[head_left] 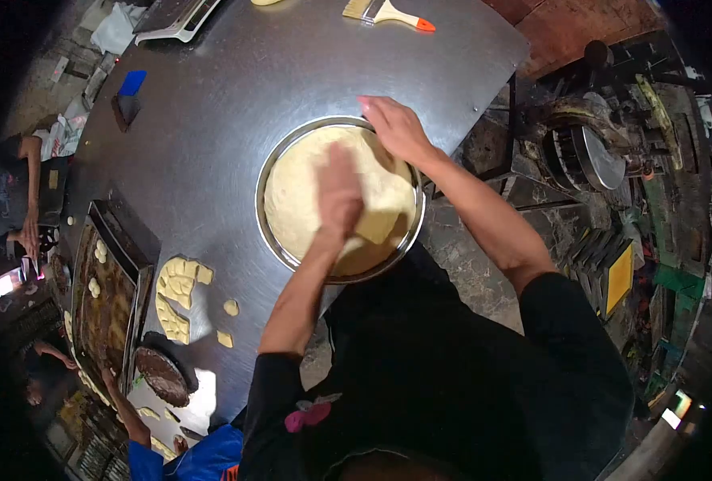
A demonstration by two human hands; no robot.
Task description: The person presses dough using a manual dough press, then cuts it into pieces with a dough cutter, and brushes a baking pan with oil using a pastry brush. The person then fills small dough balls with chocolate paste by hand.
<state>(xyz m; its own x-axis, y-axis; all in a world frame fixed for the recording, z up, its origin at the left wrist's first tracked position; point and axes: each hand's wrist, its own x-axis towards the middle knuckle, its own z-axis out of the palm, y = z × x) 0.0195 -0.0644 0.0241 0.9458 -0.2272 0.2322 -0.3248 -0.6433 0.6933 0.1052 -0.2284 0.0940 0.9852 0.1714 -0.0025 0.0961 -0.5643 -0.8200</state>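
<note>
A round metal pan (261,210) at the table's front edge holds a wide, flat sheet of pale yellow dough (292,180) that nearly fills it. My left hand (340,192) is over the middle of the dough, palm side down, its fingers smeared by motion. At the pan's far right rim is my right hand (400,131), fingers stretched out across the edge and holding nothing. A darker patch, partly in shadow, shows along the near right side inside the pan.
Cut dough pieces (181,280) lie to the left. A dark baking tray (103,297) carries small dough balls. Farther off are a brush (388,13), a blue scraper (133,82) and a scale (175,20). A co-worker's arm (127,405) reaches in at lower left. Machinery (588,152) stands right.
</note>
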